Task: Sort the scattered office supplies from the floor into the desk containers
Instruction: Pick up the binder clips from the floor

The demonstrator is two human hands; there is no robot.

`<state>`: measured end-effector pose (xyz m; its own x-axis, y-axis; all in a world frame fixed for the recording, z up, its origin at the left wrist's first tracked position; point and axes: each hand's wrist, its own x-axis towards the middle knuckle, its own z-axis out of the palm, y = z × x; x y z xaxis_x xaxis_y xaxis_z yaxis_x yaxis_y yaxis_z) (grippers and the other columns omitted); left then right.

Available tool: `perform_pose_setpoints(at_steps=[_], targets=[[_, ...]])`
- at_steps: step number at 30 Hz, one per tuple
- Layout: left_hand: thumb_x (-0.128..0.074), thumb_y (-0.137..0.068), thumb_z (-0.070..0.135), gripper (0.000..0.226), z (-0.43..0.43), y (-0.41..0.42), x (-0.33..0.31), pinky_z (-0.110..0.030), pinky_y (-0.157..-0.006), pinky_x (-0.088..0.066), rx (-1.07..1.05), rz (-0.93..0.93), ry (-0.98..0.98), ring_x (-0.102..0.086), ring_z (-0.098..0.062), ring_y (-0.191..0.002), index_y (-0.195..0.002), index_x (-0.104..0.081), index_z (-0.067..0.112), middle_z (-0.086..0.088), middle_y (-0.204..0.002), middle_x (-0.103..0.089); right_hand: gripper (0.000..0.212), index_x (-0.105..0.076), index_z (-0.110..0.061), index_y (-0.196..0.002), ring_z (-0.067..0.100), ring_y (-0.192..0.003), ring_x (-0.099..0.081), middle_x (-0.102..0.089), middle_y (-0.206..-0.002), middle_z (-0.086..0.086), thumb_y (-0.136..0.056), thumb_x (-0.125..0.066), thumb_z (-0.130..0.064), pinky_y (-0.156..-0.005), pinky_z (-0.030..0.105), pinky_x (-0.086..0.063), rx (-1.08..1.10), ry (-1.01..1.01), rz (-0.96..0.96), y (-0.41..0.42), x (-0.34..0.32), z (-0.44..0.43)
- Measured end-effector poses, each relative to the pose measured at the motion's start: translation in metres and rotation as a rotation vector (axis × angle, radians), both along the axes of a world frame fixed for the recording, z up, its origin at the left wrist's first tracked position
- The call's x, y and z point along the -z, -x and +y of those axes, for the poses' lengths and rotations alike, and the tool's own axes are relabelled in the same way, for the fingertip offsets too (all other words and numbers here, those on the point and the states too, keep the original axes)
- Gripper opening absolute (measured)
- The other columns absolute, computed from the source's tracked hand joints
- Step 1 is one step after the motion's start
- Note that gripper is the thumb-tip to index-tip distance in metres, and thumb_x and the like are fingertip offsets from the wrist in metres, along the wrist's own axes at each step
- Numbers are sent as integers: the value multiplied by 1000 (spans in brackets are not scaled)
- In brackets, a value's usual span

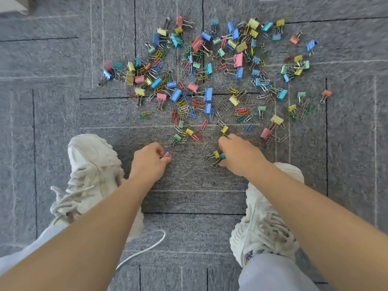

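Nearest to us are two pale shoes, the left shoe [92, 164] and the right shoe [266, 223], standing on grey carpet [189, 181]. Just beyond them the left hand [150, 159] is curled and pinches a pink binder clip [168, 154] at its fingertips. The right hand [241, 155] is also curled and seems to grip a teal binder clip [223, 156], with a yellow binder clip [216, 154] lying just beside it on the floor. Farther away the binder clips [208, 94] and coloured paper clips [182, 106] are spread widely, mixed together. No desk container is in view. We judge that the sorting has hardly begun, because almost everything is left on the floor.
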<state>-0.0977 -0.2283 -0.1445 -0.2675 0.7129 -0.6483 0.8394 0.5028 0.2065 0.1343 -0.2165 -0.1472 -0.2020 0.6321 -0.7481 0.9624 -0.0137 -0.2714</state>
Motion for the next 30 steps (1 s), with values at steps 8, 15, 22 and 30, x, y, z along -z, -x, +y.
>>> perform_pose_setpoints(at_steps=[8,15,22,30], targets=[[-64,-91,27,19,-11,-20,-17,-29,-64,-38,-92,-77,-97,-54,-14,-71,-76,-57,18,2,-72,-60,24,-45,-19,-93,23,-83,-51,-44,-97,1,-93,-65,-33,-75,39,-48,91,-2,211,-17,5,-9],[-47,-88,3,12,-16,-60,-36,-30,-55,-42,-584,-491,24,-47,-18,-59,-81,-51,10,-3,-66,-56,20,-51,-7,-83,32,-78,-69,-62,-89,19,-85,-67,4,-78,40,-60,1143,332,917,-34,-16,-2],[-29,-77,-5,32,-4,-83,-35,-28,-50,-45,-1076,-931,232,-50,-18,-50,-64,-54,7,-9,-64,-57,26,-67,-8,-91,26,-84,-63,-63,-89,11,-81,-50,9,-74,33,-55,1352,564,1498,-43,-34,28],[-67,-89,35,20,3,-94,-4,-26,-53,-37,-448,-523,148,-40,-11,-45,-88,-66,15,0,-64,-59,16,-52,-10,-72,25,-74,-55,-57,-80,7,-64,-52,-24,-65,34,-46,1456,494,1375,-54,-29,41]])
